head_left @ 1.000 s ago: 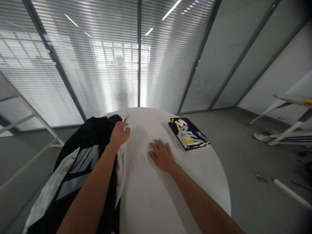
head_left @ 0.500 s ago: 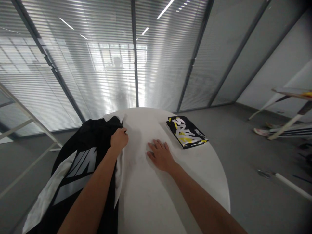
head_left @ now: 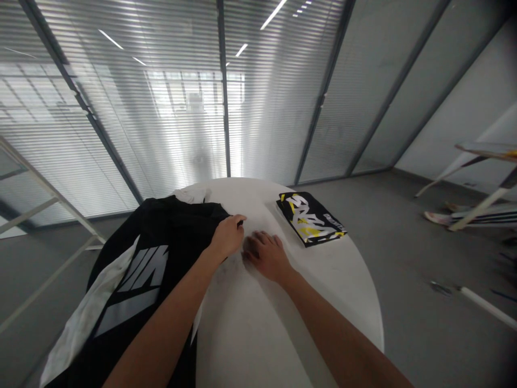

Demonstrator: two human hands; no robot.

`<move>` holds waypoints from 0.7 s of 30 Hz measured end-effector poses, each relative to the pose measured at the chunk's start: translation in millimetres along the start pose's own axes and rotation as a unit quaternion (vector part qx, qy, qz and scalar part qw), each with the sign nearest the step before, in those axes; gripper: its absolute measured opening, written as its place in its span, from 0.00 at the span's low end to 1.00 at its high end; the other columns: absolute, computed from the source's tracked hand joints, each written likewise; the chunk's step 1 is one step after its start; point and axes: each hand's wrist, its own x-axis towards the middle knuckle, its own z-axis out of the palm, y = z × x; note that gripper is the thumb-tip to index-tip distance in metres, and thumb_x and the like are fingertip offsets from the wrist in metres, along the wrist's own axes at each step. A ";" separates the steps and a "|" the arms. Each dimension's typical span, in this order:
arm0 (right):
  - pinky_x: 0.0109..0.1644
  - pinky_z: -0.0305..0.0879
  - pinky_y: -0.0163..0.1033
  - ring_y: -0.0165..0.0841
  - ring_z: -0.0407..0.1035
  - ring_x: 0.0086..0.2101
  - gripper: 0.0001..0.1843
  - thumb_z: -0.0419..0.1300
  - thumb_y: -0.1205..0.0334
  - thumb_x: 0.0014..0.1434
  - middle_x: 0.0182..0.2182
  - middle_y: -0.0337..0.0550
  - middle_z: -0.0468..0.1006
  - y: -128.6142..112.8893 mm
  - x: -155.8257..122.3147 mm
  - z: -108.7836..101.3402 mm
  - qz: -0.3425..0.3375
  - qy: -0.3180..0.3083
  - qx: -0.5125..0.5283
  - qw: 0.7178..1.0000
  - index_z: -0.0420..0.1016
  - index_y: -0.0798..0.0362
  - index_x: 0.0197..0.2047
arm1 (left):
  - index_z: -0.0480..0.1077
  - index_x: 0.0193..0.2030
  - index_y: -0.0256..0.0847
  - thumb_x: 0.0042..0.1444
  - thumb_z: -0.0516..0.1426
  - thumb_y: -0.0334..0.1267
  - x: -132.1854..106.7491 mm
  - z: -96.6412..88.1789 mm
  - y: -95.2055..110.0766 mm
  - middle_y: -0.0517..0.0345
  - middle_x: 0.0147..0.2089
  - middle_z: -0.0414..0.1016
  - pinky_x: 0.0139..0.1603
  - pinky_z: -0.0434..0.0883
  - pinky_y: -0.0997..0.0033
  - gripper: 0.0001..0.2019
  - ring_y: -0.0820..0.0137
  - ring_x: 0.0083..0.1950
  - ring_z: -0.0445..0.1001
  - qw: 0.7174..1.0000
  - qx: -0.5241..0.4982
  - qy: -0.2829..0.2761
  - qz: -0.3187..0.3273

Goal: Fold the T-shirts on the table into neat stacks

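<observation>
A black-and-white shirt (head_left: 186, 222) with large grey lettering lies spread over the left side of the round white table (head_left: 258, 345), its lower part reaching the bottom of the view. My left hand (head_left: 228, 235) pinches a black stretch of its fabric and holds it out toward the table's middle. Just right of it is my right hand (head_left: 267, 255), empty, palm down over the tabletop, fingers slightly bent and apart. Farther right lies a folded black garment (head_left: 311, 218) with white and yellow lettering, touched by neither hand.
Glass panels with blinds (head_left: 181, 134) stand behind the table. At left is a white metal frame (head_left: 52, 194). To the right, another table (head_left: 484, 152) stands on the grey floor, with shoes and striped cloth under it and a white pole (head_left: 487, 307) nearer.
My left hand has moved right, drawing black fabric of the shirt across the table toward my right hand. My right hand's fingers have bent a little; it stays in about the same place.
</observation>
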 end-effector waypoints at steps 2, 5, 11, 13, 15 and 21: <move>0.64 0.45 0.55 0.44 0.53 0.63 0.27 0.50 0.44 0.64 0.63 0.49 0.63 -0.6 0.5 0.6 0.005 0.005 0.004 1.000 0.65 0.47 0.61 | 0.70 0.58 0.39 0.60 0.50 0.32 -1.7 -3.7 1.9 0.50 0.55 0.76 0.59 0.66 0.69 0.20 0.66 0.55 0.74 0.999 -0.005 -0.036 -0.001; 0.65 0.43 0.54 0.44 0.54 0.63 0.29 0.51 0.45 0.64 0.63 0.51 0.64 -1.4 1.3 0.9 0.014 0.007 0.014 1.000 0.63 0.50 0.63 | 0.68 0.61 0.39 0.60 0.51 0.37 -7.1 -7.5 2.8 0.49 0.53 0.77 0.56 0.68 0.69 0.22 0.65 0.53 0.76 0.994 0.011 -0.112 0.003; 0.64 0.44 0.57 0.44 0.55 0.62 0.30 0.48 0.54 0.67 0.60 0.52 0.67 -4.2 -0.5 -7.4 0.006 0.005 0.044 0.999 0.52 0.49 0.70 | 0.70 0.58 0.46 0.60 0.52 0.45 -17.1 -26.3 -2.1 0.52 0.50 0.79 0.52 0.69 0.68 0.21 0.63 0.50 0.77 0.984 0.070 -0.161 -0.024; 0.64 0.43 0.59 0.43 0.55 0.62 0.29 0.48 0.55 0.67 0.60 0.49 0.67 -7.5 -1.7 -10.6 -0.020 0.003 0.056 0.998 0.51 0.43 0.70 | 0.71 0.57 0.46 0.61 0.50 0.45 -16.9 -39.9 -9.6 0.51 0.49 0.79 0.51 0.69 0.67 0.20 0.62 0.50 0.77 0.986 0.096 -0.125 -0.051; 0.65 0.41 0.62 0.43 0.55 0.62 0.28 0.48 0.56 0.67 0.60 0.47 0.67 -11.5 -2.8 -11.7 -0.048 -0.008 0.057 0.997 0.53 0.37 0.69 | 0.72 0.55 0.44 0.61 0.48 0.45 -16.0 -56.1 -22.5 0.48 0.49 0.79 0.51 0.69 0.62 0.20 0.59 0.50 0.76 0.979 0.153 -0.079 -0.107; 0.67 0.31 0.62 0.41 0.50 0.65 0.23 0.48 0.59 0.67 0.59 0.46 0.69 -17.2 -4.5 -2.7 -0.091 -0.020 0.059 0.994 0.65 0.42 0.63 | 0.72 0.52 0.37 0.57 0.48 0.46 -33.7 -101.8 -87.0 0.34 0.54 0.69 0.50 0.66 0.45 0.22 0.42 0.56 0.67 0.898 0.361 0.028 -0.250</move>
